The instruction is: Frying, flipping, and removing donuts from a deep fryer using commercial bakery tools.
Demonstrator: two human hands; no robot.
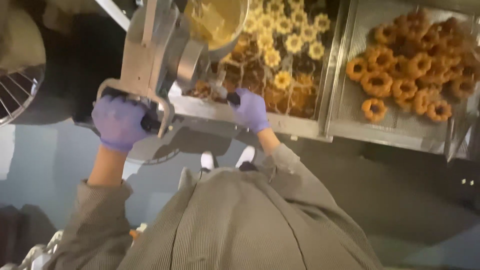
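Observation:
My left hand (119, 122), in a purple glove, is shut on the black handle of a metal batter dispenser (155, 55) that hangs over the fryer. Its hopper (220, 22) holds yellow batter. My right hand (251, 109), also gloved in purple, grips a dark handle at the fryer's front rim (295, 125). Pale flower-shaped dough rings (292, 42) float in the dark oil beyond the hopper. Darker rings fry close to my right hand.
A metal draining tray (350, 125) to the right carries several browned ring doughnuts (415, 65). A round wire rack (17, 95) sits at the far left. My grey ribbed top and white shoes show below, over a grey floor.

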